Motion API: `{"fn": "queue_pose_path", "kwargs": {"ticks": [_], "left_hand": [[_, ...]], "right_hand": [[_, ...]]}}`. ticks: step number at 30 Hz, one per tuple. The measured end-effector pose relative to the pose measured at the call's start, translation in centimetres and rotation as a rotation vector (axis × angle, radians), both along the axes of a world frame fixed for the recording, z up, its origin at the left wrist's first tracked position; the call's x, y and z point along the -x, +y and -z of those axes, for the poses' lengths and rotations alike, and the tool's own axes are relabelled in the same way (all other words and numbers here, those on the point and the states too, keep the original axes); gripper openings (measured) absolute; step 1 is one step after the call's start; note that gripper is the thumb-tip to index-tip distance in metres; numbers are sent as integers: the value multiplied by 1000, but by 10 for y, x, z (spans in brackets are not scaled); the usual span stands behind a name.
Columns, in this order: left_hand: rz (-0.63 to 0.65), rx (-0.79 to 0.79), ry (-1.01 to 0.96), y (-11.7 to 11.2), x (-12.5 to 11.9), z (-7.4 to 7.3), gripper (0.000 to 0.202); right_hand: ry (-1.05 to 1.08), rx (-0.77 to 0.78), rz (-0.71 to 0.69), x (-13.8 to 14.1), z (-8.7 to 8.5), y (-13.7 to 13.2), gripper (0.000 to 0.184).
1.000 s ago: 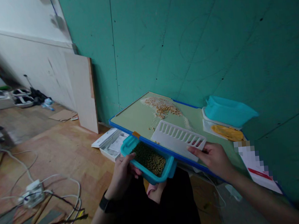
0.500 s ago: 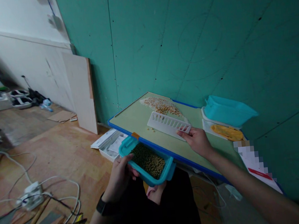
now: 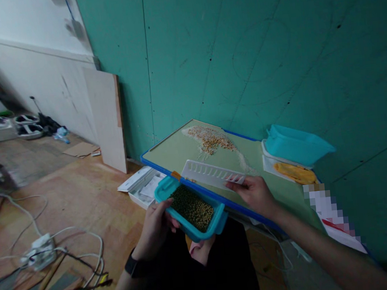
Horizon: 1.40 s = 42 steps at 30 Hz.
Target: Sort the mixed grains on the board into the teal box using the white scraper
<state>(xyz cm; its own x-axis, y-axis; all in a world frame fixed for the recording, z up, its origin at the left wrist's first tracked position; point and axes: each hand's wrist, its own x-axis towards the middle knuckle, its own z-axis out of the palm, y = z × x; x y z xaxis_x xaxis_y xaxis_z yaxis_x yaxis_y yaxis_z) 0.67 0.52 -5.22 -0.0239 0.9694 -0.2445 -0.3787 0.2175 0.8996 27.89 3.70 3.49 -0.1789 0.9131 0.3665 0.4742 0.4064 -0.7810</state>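
While pinching the right end of the white slotted plastic scraper (image 3: 212,174), the right hand (image 3: 255,194) is closed on it. Left hand (image 3: 157,227) is gripping the teal rectangular plastic tray of green beans (image 3: 192,207) under the blue-edged green table (image 3: 183,151). Tan grain pile (image 3: 211,139) is lying at 12 o'clock; best keeping scraper flat, tray tight under the edge.

Pretty dim, flat indoor light here, nothing harsh and no real glare. The teal panelled wall (image 3: 240,59) looks murky and the white wall (image 3: 21,74) goes greyish. Heavy wide-angle warp: panel seams bow, and the wooden floor (image 3: 77,205) tilts off at the left edge. Corners are soft and smeary, the bottom goes nearly black. There's a pixelated block at right.
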Motion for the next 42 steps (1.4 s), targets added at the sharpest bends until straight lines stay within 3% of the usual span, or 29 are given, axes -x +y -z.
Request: {"fn": "queue_pose_path", "kwargs": {"ticks": [5,9,12,16,23,34,42], "left_hand": [[-9,-7,-15,-2,1,1,45],[-5,-7,-17,-2,1,0,45],[2,-14,-20,-2,0,-2,44],[3,-16,-9,-1,0,-3,44],[26,-30,6,-1,3,4,48],[26,-32,-37,0,3,14,50],[39,-25,-26,0,3,12,50]], "right_hand": [[-5,-44,88,-12,-5,7,27],[-76,-114,336,-42,-7,52,39],[-118,-101,405,-59,-5,84,41],[-100,-56,383,-64,2,107,35],[-40,-15,323,-53,9,119,33],[182,126,185,-36,11,114,61],[195,154,152,-30,3,106,62]]}}
